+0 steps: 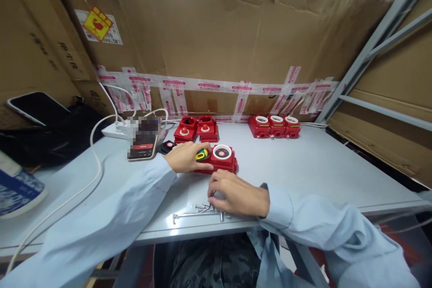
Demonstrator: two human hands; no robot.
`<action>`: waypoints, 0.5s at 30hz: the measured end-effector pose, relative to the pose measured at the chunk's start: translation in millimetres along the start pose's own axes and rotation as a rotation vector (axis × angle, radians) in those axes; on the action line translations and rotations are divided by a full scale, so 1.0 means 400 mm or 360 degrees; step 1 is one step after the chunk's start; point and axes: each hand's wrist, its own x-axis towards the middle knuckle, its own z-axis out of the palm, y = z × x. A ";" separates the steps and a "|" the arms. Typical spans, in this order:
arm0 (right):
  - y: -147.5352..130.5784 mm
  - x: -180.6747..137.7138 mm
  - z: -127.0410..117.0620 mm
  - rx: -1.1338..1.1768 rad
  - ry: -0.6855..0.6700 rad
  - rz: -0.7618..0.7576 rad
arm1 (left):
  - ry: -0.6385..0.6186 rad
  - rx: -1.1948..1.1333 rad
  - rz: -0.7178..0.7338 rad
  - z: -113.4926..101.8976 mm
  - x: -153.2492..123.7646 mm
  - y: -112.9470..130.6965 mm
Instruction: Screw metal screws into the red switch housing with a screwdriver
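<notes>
Left grip [187, 157] clenched on green-yellow tool [201, 154] against red housing [221, 159]; right grip [236, 195] apparently pinching screws [205, 208] beneath

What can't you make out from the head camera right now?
- Phone screen: blurred.
- Screws: partly under the right hand; count and grasp unclear.
- Green-yellow tool: mostly hidden in the left hand.
- Red housing: its left part is covered by that hand.
- Yellow label: print too small.
</notes>
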 end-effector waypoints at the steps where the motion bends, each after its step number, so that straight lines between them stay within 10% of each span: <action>1: 0.001 0.000 0.000 0.0016 0.0001 0.0034 | 0.0004 0.0000 -0.0001 0.001 0.000 0.000; 15: 0.018 -0.026 -0.048 0.0317 0.0205 0.0076 | -0.0015 -0.0066 -0.0020 0.002 -0.003 -0.002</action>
